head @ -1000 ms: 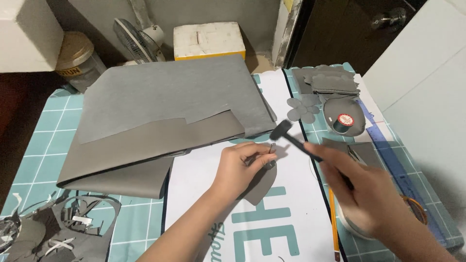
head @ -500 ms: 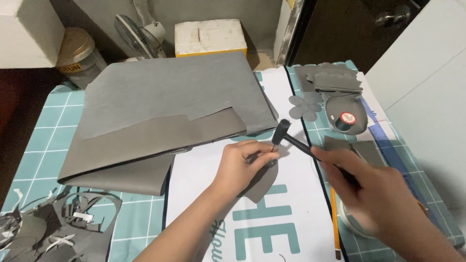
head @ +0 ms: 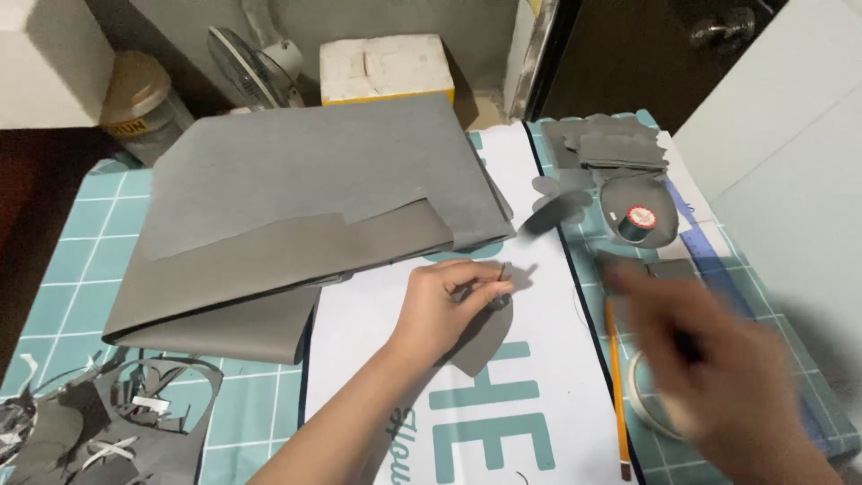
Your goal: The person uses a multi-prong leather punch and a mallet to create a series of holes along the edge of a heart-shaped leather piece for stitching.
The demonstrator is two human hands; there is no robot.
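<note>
My left hand rests on the white sheet with teal letters. It pinches a grey petal-shaped paper piece, and a thin dark wire sticks up from the fingertips. My right hand is heavily blurred at the right, above the roll of tape and well away from the paper piece. A dark patch in its grip looks like the black stick tool, though the blur hides its shape.
Large grey paper sheets lie folded on the teal cutting mat. Grey cut shapes, a black thread spool, a pencil and a blue ruler are at the right. Paper scraps are piled at the bottom left.
My right hand has pulled the black tool away from the paper piece, down and to the right, and is now blurred. My left hand keeps hold of the grey piece.
</note>
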